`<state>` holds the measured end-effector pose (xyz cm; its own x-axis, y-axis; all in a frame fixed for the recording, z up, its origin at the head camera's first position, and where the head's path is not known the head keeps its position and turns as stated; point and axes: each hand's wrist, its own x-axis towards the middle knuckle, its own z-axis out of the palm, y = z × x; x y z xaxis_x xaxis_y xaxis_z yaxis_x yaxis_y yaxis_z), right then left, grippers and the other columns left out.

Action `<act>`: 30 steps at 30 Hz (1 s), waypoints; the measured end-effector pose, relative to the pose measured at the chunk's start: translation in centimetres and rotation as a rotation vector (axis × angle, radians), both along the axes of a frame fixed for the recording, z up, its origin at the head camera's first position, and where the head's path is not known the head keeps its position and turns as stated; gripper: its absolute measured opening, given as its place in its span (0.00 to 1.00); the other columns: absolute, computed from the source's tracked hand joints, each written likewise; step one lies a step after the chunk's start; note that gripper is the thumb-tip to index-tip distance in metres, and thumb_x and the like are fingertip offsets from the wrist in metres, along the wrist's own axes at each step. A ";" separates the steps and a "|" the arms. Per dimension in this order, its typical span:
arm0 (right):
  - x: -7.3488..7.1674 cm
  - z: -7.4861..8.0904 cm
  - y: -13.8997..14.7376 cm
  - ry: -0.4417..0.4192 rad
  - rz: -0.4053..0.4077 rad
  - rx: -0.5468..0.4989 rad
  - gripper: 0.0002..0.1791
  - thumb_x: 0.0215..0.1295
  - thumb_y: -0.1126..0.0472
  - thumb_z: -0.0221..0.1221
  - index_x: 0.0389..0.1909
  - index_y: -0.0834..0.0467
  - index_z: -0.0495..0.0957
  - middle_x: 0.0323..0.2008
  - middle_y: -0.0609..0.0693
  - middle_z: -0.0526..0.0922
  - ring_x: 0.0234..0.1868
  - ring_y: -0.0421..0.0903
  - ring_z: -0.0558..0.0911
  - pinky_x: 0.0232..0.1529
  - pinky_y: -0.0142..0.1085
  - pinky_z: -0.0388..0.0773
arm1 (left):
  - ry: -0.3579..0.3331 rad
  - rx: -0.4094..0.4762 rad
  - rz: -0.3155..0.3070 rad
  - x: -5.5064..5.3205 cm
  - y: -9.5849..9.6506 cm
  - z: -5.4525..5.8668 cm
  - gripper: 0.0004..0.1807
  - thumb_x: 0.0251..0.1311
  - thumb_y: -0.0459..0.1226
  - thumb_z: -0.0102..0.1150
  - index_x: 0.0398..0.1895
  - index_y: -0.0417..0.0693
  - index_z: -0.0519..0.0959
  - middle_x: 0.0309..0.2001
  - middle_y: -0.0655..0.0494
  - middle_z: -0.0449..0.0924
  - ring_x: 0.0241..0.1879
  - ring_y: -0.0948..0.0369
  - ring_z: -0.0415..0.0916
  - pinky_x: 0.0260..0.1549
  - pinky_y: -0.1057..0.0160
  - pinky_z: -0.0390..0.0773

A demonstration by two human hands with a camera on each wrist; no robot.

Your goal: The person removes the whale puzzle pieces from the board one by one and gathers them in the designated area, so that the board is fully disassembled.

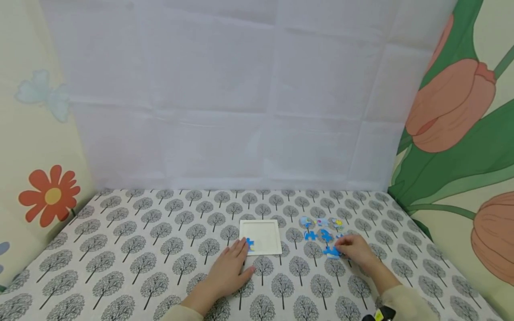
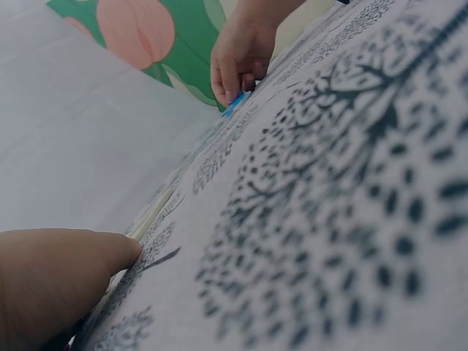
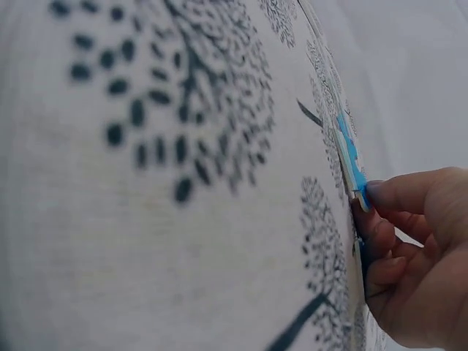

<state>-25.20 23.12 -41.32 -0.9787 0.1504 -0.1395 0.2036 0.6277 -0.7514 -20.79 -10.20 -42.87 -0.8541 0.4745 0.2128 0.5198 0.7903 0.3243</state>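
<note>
A white square puzzle frame point(image 1: 273, 250) lies on the table with one blue puzzle piece point(image 1: 250, 243) in its lower left corner. My left hand point(image 1: 230, 270) lies flat with straight fingers, their tips at the frame's left edge; the left wrist view shows its thumb point(image 2: 110, 252) beside the frame's rim. Off to the right, my right hand point(image 1: 355, 248) pinches the edge of a blue jigsaw piece point(image 1: 331, 253) between thumb and fingers. That jigsaw piece point(image 3: 349, 157) appears low over the cloth in the right wrist view, partly hidden by the fingertips.
Several loose puzzle pieces, such as a blue one point(image 1: 310, 235) and one with a yellow flower point(image 1: 338, 223), lie beyond my right hand. A tree-patterned cloth point(image 1: 152, 267) covers the table. A white sheet point(image 1: 225, 98) hangs behind, between flowered walls.
</note>
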 end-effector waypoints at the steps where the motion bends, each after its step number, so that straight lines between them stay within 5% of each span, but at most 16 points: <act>1: 0.0 0.0 0.0 -0.002 -0.002 0.003 0.03 0.51 0.68 0.56 0.28 0.63 0.77 0.25 0.49 0.75 0.26 0.44 0.70 0.24 0.32 0.69 | 0.001 -0.001 0.001 0.0 0.0 0.0 0.33 0.58 0.46 0.46 0.58 0.27 0.58 0.61 0.37 0.52 0.60 0.45 0.48 0.55 0.46 0.52; 22: -0.2 0.5 -0.3 -0.027 -0.024 -0.007 0.07 0.52 0.66 0.57 0.32 0.64 0.77 0.29 0.52 0.75 0.30 0.45 0.72 0.29 0.34 0.71 | 0.011 0.003 0.005 -0.1 0.0 0.0 0.33 0.57 0.46 0.47 0.58 0.28 0.58 0.61 0.37 0.53 0.60 0.45 0.49 0.55 0.46 0.52; 30: -0.4 1.1 -0.8 0.041 0.030 -0.008 0.08 0.52 0.65 0.57 0.32 0.64 0.77 0.29 0.50 0.76 0.31 0.45 0.73 0.31 0.35 0.72 | -0.006 0.038 0.012 0.0 0.0 0.0 0.34 0.57 0.46 0.48 0.58 0.28 0.58 0.60 0.37 0.53 0.60 0.45 0.49 0.56 0.47 0.51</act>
<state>-25.57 22.28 -40.22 -0.9876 0.1204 -0.1007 0.1543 0.6267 -0.7638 -20.80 -10.21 -42.89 -0.8611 0.4556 0.2256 0.5082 0.7837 0.3570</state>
